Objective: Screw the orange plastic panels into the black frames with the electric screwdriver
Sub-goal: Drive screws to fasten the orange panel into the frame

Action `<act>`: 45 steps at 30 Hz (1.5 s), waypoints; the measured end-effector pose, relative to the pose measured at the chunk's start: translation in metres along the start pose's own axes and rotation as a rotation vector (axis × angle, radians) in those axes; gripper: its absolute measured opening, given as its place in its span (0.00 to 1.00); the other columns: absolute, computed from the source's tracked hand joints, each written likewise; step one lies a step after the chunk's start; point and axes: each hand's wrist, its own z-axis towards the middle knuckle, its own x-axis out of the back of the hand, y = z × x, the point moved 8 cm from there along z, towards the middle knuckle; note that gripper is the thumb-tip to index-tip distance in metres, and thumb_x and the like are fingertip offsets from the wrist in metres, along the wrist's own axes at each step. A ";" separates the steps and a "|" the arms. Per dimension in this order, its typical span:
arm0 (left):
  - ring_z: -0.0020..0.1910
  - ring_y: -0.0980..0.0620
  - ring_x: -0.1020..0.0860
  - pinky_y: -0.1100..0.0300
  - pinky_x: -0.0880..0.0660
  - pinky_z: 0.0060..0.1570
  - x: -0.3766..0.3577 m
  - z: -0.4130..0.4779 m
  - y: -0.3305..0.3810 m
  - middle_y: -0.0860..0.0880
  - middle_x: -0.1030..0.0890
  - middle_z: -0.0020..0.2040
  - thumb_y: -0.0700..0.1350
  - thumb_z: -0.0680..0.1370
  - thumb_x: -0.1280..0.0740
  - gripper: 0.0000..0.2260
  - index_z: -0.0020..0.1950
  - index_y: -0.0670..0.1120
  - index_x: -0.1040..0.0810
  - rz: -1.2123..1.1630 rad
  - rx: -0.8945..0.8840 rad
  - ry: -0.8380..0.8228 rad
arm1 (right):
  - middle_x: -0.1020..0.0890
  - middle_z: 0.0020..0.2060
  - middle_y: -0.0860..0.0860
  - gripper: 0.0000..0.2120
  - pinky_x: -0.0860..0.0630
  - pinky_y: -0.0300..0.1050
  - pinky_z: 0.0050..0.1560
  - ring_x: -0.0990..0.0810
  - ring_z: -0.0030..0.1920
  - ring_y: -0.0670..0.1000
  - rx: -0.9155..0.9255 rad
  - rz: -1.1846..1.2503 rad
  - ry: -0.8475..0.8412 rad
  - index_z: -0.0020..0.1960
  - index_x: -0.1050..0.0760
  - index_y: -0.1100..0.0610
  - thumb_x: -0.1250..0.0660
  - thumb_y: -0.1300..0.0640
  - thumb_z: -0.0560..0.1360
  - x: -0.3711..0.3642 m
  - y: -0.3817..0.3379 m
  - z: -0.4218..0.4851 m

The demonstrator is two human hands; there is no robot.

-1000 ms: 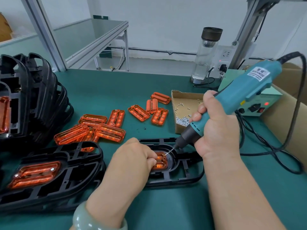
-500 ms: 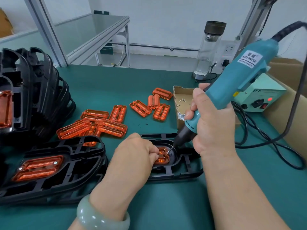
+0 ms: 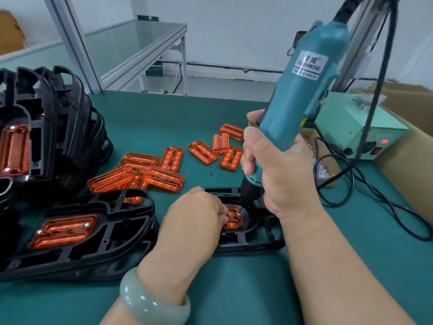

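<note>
A worker's right hand (image 3: 281,170) wraps its grip round the lower barrel of the electric screwdriver (image 3: 304,73), held near upright with its bit on a screw at the corner of an orange panel (image 3: 234,220), which sits in the black frame (image 3: 257,240) lying flat on the green counter (image 3: 257,289). The left hand (image 3: 194,219) closes a narrow grip on the panel, curled fingers pinning it in its recess. The panel looks thin, stiff and glossy, light and likely to crack if overdriven, so best held by its edges. The frame appears rigid but light enough to slide, so it wants steadying. The left fingertips and much of the panel hide behind the hand, the screw is too small to judge as seated, and the tool's cable runs out of view at the top
</note>
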 end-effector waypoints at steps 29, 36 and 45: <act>0.40 0.54 0.27 0.62 0.35 0.37 0.000 -0.001 -0.005 0.55 0.26 0.38 0.51 0.76 0.34 0.05 0.44 0.56 0.18 0.036 0.048 0.009 | 0.27 0.26 0.45 0.07 0.32 0.38 0.28 0.33 0.22 0.47 0.034 0.036 0.000 0.48 0.27 0.56 0.34 0.64 0.72 0.000 0.001 -0.005; 0.43 0.53 0.25 0.60 0.33 0.38 0.000 -0.002 -0.006 0.54 0.24 0.42 0.52 0.76 0.34 0.05 0.45 0.57 0.19 0.043 0.070 0.009 | 0.27 0.26 0.45 0.08 0.32 0.38 0.30 0.30 0.23 0.47 0.109 0.123 0.041 0.50 0.27 0.56 0.32 0.61 0.71 0.010 -0.009 -0.010; 0.47 0.57 0.24 0.63 0.28 0.50 0.024 -0.007 0.003 0.55 0.25 0.48 0.50 0.75 0.32 0.08 0.54 0.57 0.20 -0.177 0.129 0.233 | 0.29 0.26 0.46 0.02 0.32 0.37 0.30 0.31 0.24 0.45 0.023 0.357 0.248 0.47 0.27 0.54 0.36 0.59 0.74 0.032 -0.001 -0.007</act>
